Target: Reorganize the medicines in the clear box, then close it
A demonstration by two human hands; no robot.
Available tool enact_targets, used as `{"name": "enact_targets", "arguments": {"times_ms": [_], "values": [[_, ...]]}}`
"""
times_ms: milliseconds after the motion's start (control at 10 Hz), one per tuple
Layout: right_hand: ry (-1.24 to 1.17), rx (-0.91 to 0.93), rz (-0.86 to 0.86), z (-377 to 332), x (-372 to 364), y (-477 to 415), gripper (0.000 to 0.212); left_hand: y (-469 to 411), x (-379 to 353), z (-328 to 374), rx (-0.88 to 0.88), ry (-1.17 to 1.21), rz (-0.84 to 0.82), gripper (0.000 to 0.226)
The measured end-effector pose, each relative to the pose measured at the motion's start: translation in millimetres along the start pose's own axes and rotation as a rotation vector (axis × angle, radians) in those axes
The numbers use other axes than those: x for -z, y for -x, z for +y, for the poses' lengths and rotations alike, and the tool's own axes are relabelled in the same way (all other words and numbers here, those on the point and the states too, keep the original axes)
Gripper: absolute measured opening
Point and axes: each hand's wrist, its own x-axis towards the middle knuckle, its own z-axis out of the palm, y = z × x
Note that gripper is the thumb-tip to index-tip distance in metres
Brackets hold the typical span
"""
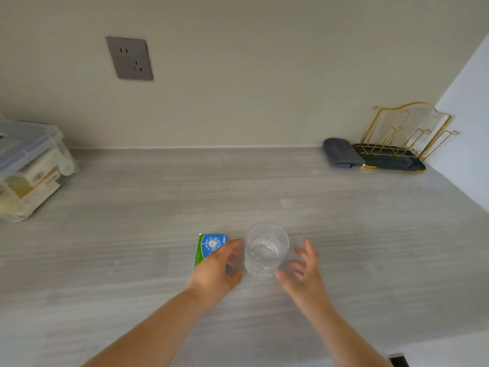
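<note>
Both hands flank a glass [266, 250] on the counter [344, 221]: left hand [214, 271] and right hand [304, 268] spread, holding nothing. A medicine packet [209, 247] lies beside it. The clear box [29, 168], apparently lidded, sits far left; sorting not yet begun. Next: carry the packet there.

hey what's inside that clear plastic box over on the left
Through the wall of the clear box, several pale medicine cartons show, stacked at angles. Its lid sits on top. The labels are too blurred to read, and the box's left part is out of frame.
</note>
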Motion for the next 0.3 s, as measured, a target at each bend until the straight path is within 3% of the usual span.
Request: {"name": "enact_targets", "arguments": {"times_ms": [100, 200, 300], "values": [[-0.01, -0.014, 0.126, 12, 7, 24, 0.072, 23, 4, -2, -0.003, 0.044, 0.109, 0.042], [-0.005, -0.003, 0.141, 23, 21, 48, 0.041, 76, -3, -7, 0.03, 0.088, 0.189, 0.045], [-0.008, -0.021, 0.211, 34, 35, 86, 0.033, 141, -15, -16, 0.111, 0.143, 0.07, 0.062]]}}
